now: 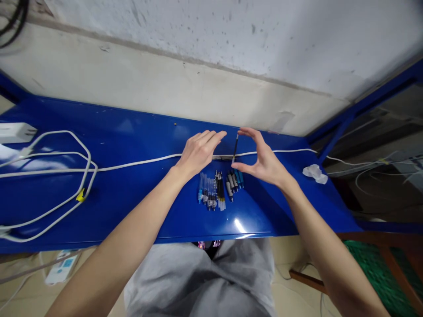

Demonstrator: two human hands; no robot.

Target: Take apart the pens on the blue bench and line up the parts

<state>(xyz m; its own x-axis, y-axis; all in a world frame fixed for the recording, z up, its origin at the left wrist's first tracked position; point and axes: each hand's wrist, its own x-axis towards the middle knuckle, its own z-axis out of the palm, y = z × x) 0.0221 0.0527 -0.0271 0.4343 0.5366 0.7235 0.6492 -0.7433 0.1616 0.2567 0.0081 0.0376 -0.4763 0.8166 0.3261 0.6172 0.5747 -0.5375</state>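
Observation:
My right hand holds a dark pen refill by its two ends, with the thumb at the lower end and a fingertip at the upper one. My left hand is just left of it, fingers stretched out and holding nothing visible. Below the hands, pen parts lie in groups on the blue shelf. Clear pen barrels are on the left, several dark refills in the middle, and grey-and-dark pen pieces with blue ones on the right. Small dark pieces lie between the hands, partly hidden.
A white cable runs across the shelf behind the pen parts and loops at the left near a white plug. Crumpled white paper lies at the right. Behind rises a wall; a power strip is on the floor.

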